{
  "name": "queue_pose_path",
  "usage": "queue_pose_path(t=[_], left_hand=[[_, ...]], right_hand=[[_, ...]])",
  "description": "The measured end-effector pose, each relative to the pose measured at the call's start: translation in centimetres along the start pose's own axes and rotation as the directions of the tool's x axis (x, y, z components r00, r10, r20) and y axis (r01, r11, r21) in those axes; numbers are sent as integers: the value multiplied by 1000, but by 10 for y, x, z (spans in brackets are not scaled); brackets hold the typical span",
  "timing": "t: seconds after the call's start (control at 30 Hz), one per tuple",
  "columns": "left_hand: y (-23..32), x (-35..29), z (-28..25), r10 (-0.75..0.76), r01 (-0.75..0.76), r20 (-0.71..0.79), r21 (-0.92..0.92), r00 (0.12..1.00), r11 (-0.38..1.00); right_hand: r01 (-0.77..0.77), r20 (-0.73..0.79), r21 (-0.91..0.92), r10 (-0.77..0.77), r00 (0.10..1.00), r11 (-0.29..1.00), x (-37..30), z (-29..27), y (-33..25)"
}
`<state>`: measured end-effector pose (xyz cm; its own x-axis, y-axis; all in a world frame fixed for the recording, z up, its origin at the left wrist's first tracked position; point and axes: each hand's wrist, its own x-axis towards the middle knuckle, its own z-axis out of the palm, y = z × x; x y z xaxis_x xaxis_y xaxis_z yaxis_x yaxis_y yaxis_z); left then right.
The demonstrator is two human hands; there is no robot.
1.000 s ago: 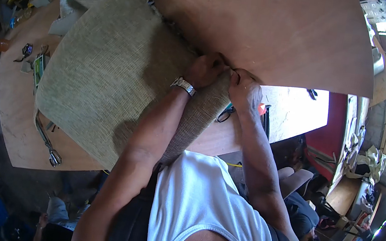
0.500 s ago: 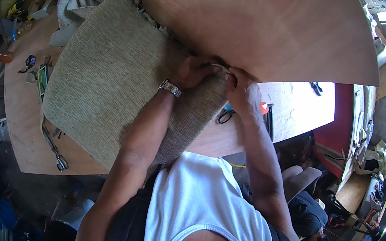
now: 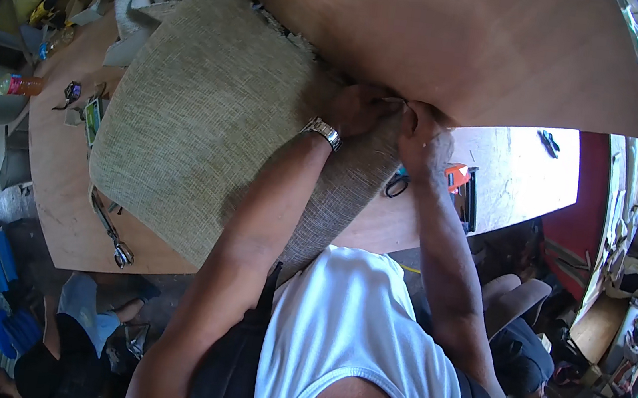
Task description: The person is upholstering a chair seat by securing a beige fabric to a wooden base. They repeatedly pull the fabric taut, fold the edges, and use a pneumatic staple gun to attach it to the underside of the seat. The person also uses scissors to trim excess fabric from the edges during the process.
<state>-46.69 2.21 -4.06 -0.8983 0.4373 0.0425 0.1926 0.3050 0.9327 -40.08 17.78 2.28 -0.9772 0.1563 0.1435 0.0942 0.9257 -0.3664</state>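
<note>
A large upholstered piece (image 3: 196, 94), covered in grey-beige woven fabric, lies on the table in front of me. Its far fabric edge is frayed and runs along a brown wooden panel. At the piece's far right corner, my left hand (image 3: 359, 109) is closed with its fingertips on the fabric edge. Close beside it, my right hand (image 3: 423, 142) pinches the same edge, thumb and fingers together. A light strip of the edge shows between the two hands. Shadow hides part of the left fingers. A metal-band watch (image 3: 324, 130) circles my left wrist.
The brown wooden panel (image 3: 467, 49) rises behind my hands. By my right forearm lie black-handled scissors (image 3: 396, 185) and an orange-and-black tool (image 3: 460, 181). Pliers (image 3: 549, 143) lie farther right. On the table's left are a bottle (image 3: 19, 85) and metal shears (image 3: 121, 253). People sit at both lower sides.
The whole scene has shifted slightly rightward in view, and more of a person shows at the lower left. Both hands stay at the same fabric corner, fingers slightly shifted.
</note>
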Motion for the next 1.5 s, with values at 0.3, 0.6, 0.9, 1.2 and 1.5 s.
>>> queue_pose_path(t=[0.3, 0.6, 0.9, 1.2, 1.5], left_hand=[[8, 7, 10, -143, 153, -64, 181, 988, 972], [-10, 8, 17, 108, -86, -70, 253, 992, 964], [-6, 8, 21, 81, -25, -87, 511, 993, 860], [4, 12, 4, -121, 110, 3, 400, 993, 910], [-21, 16, 23, 43, 14, -95, 532, 995, 847]], right_hand=[[548, 256, -145, -503, 825, 824, -54, -58, 3], [483, 298, -161, -424, 855, 861, -17, -39, 3], [465, 108, 183, -488, 866, 866, -41, -38, 73], [-376, 329, -358, 492, 806, 855, -163, -12, 200], [-514, 453, -168, 529, 717, 841, -126, -21, 235]])
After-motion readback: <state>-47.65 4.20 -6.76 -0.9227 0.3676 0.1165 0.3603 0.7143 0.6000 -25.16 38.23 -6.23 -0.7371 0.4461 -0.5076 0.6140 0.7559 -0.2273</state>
